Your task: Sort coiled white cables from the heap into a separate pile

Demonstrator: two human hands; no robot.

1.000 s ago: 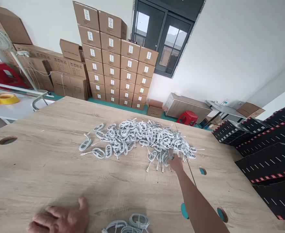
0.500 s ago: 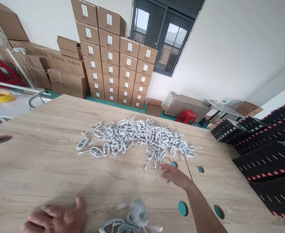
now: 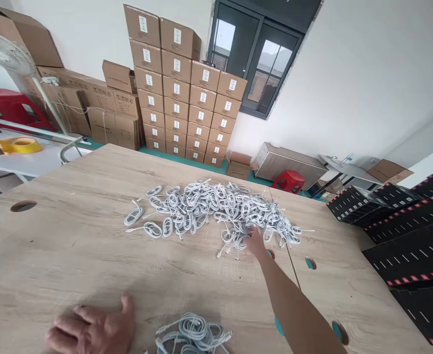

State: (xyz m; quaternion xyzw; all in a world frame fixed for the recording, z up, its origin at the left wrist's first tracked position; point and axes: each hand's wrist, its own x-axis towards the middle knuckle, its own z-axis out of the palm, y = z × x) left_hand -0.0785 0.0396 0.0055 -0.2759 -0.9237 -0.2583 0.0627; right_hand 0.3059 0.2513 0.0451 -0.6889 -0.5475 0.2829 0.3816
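A spread-out heap of coiled white cables (image 3: 216, 204) lies across the middle of the wooden table. At its near right edge, my right hand (image 3: 254, 242) has its fingers closed around a coiled cable; the fingertips are partly hidden among the coils. Down in front of me, a smaller bunch of the same coiled cables (image 3: 194, 332) rests on the tabletop. To its left, my left hand (image 3: 93, 328) lies on the wood with nothing in it, the thumb spread away from the fingers.
The wooden table (image 3: 91, 255) has several round holes and a seam on the right. Black slotted trays (image 3: 416, 250) are stacked along the right edge. A side table with yellow tape (image 3: 24, 144) stands at left. Cartons (image 3: 177, 93) are piled by the wall; a red stool (image 3: 289, 181) stands beyond.
My right hand has moved forward to the heap and closed on a cable there, nudging nearby coils. A blurred coil above the near bunch now lies on it. The view has shifted slightly.
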